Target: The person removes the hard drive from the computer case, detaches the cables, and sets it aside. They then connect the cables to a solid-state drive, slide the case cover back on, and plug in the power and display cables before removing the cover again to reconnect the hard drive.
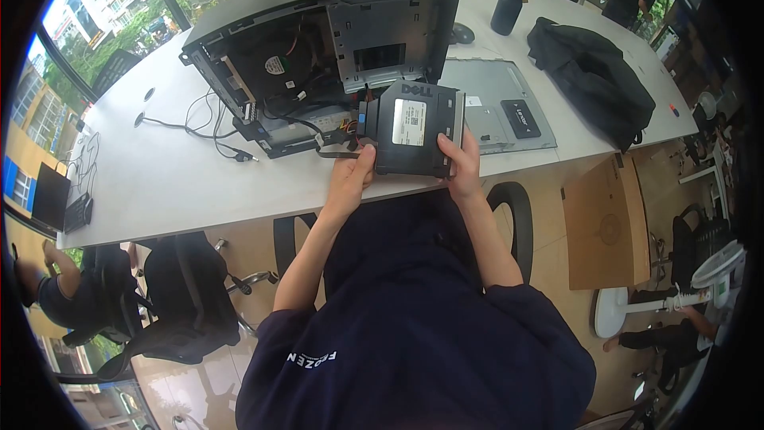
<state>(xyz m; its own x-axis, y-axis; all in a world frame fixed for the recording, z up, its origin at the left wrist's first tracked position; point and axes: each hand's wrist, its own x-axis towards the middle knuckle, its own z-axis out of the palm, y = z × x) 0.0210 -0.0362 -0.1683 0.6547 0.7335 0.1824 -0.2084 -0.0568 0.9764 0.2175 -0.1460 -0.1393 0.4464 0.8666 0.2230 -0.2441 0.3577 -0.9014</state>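
A black Dell optical drive unit [430, 131] with a white label is held up between my two hands at the table's front edge. My left hand [354, 179] pinches its left side, beside a flat black cable [338, 154] and a cluster of wires. My right hand [463, 163] grips the right side, thumb on the top face. Right behind the unit stands an open computer case [278, 52], its fan and inner bay showing. Its detached side panel [497, 80] lies to the right, bearing a small black Lexar box [520, 119].
A black bag [593, 80], a dark bottle [508, 6] and a mouse [462, 33] are on the white table [159, 183]. Loose cables [208, 131] lie left of the case. A cardboard box [606, 227] stands on the floor at right. Other people are at both sides.
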